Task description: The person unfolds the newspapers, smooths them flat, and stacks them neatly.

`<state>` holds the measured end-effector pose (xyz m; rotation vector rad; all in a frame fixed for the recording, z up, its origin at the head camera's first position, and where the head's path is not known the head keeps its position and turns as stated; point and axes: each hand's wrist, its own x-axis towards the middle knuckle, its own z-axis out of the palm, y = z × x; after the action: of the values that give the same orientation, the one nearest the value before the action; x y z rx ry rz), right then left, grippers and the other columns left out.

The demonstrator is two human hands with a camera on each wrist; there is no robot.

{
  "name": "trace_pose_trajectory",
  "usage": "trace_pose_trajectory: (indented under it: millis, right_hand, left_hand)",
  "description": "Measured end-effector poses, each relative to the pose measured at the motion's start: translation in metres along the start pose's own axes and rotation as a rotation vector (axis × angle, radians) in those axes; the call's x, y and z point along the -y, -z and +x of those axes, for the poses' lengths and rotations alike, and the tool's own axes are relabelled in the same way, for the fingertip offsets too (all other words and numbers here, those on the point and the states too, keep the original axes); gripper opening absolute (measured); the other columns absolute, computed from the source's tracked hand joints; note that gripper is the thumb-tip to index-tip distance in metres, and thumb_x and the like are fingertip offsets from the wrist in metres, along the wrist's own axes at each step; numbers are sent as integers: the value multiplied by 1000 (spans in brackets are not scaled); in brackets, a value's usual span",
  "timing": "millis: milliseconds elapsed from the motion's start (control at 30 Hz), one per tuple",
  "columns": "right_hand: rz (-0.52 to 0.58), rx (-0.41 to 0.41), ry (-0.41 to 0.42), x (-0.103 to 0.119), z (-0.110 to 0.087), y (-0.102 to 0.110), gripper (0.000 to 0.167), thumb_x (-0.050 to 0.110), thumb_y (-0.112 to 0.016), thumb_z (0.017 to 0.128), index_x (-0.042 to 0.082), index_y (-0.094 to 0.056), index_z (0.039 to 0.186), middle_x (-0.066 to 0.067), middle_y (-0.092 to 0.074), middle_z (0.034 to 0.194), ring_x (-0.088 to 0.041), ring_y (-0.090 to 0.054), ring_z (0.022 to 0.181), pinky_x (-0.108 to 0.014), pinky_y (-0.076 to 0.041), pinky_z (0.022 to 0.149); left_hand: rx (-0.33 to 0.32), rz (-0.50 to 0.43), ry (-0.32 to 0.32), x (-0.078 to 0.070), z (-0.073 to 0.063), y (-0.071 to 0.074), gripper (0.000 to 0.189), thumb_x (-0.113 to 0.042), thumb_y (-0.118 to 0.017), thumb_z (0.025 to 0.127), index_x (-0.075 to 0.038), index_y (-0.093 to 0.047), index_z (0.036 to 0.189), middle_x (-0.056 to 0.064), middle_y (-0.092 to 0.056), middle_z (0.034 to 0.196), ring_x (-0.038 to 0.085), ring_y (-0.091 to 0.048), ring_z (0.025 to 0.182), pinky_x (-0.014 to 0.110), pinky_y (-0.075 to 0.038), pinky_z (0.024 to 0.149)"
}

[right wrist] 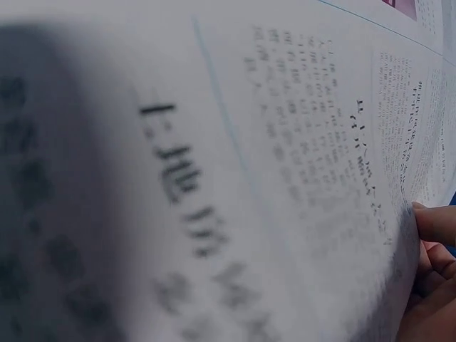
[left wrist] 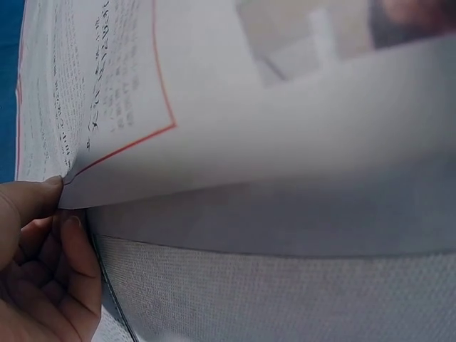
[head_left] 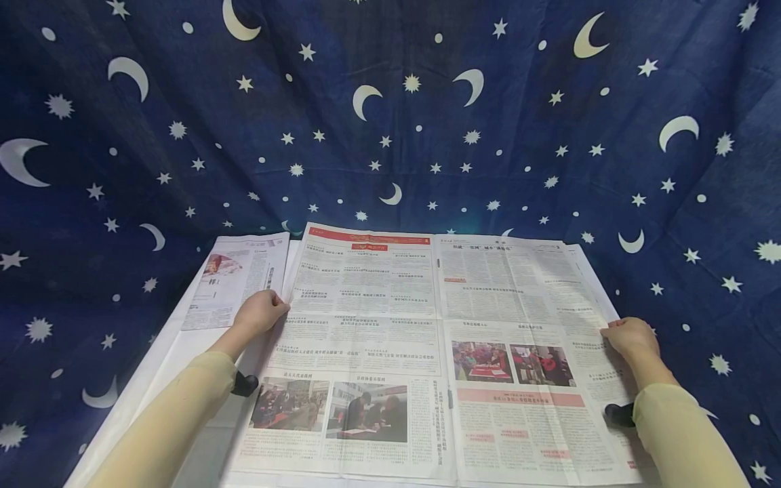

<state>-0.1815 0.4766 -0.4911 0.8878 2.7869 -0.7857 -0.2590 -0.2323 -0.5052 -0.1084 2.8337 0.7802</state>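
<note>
A large newspaper [head_left: 366, 339] lies spread wide, its centre fold running toward the person, with photos and a red banner on its pages. At its left edge my left hand [head_left: 262, 312] pinches the sheet between thumb and fingers; in the left wrist view the left hand [left wrist: 50, 263] grips the paper edge, which is lifted off the surface beneath. On the opposite edge my right hand [head_left: 634, 339] pinches the paper. The right wrist view shows the right hand [right wrist: 431, 271] with its thumb on the margin, the page bowing close to the camera.
A smaller folded newspaper [head_left: 234, 281] lies at the back left, beside the spread one. Both rest on a white table [head_left: 161, 352]. Behind and around it hangs a dark blue cloth [head_left: 390, 135] with moons and stars.
</note>
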Motion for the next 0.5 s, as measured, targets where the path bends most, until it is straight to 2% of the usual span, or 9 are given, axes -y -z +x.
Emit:
trace_pose_trajectory:
  millis: [233,500]
  right_hand:
    - [7,0,-6,1,0,-1,35,13,-62,96,-17,-56,113,-33,-59,99,-44,-57,87,-60,-46,79]
    - [17,22,-10,1,-2,-1,33,14,-62,96,-15,-57,111,-31,-59,97,-45,-55,89,-78,-34,90]
  left_hand:
    - [-2,28,8,-3,-3,0,21,-20,-63,101,-2,-60,91,10,-60,82,22,-58,73,31,-46,60]
    - [-14,50,0,-5,-4,-2,20,-20,-62,101,-2,-61,94,11,-62,84,23,-60,75,32,-49,62]
